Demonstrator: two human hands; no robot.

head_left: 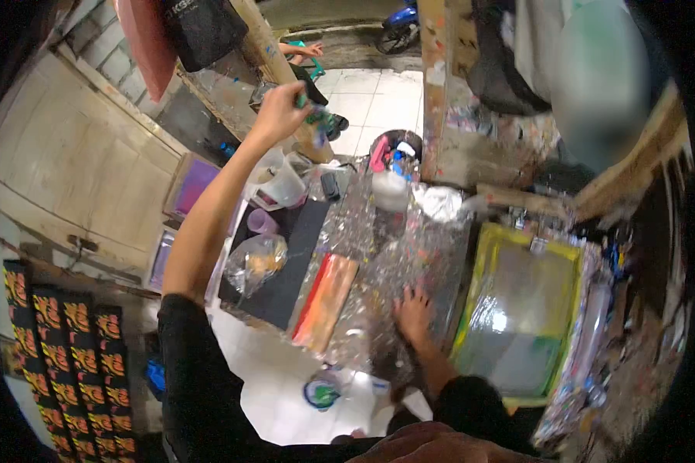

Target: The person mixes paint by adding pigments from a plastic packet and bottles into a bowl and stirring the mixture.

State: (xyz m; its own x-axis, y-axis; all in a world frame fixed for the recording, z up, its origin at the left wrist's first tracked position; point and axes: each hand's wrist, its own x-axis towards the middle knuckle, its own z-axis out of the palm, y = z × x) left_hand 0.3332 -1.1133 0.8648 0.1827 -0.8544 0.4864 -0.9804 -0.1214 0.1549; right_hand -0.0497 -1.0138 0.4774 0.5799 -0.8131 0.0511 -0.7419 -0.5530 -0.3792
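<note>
My left hand (pixel 283 113) is raised above the far left of the table, its fingers closed round a small greenish thing (pixel 314 117) that is blurred. My right hand (pixel 415 315) lies on the paint-spattered table (pixel 371 270), fingers spread. To its left is a wooden board with a red edge (pixel 328 302). Right of it stands a screen frame with yellow-green edges (pixel 525 309). Beyond the board, on a dark mat (pixel 295 274), are a clear plastic bag (pixel 256 262) and a purple cup (pixel 261 222).
A white tub (pixel 276 179) and a phone-like dark object (pixel 330 186) sit at the back left. A round container of colored items (pixel 398 154) stands at the table's far end. Black printed pieces (pixel 69 355) hang at left. Another person's hand (pixel 311 50) shows beyond the table.
</note>
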